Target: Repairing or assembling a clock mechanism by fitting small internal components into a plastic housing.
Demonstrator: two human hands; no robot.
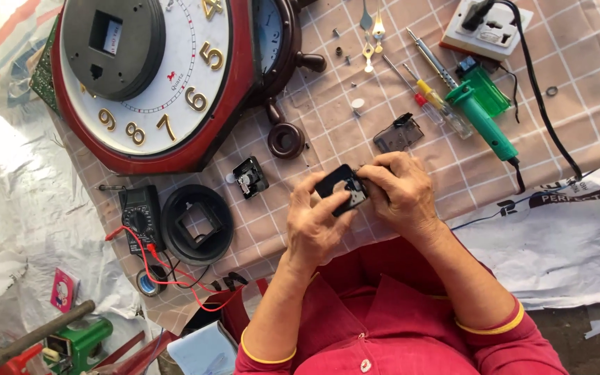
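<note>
Red sleeves bottom centre; my left hand [314, 222] and right hand [401, 191] both clamped on a small black clock movement [342, 189], mid-frame, lifted off the desk [480, 173] for fingertip work. Second movement [250, 176] parked left; soldering iron [484, 114] upper right.

On my checked tabletop [578, 90] a red-rimmed wall clock [151, 83] lies face up with a round black cover [112, 45] on its dial. Below it sit a black multimeter [140, 217] with red leads and a black ring frame [197, 223]. A small clock movement [250, 177] lies near them. Farther off I see a green soldering iron [484, 118], screwdrivers [432, 97], loose clock hands [371, 38] and a white socket block [487, 28].
</note>
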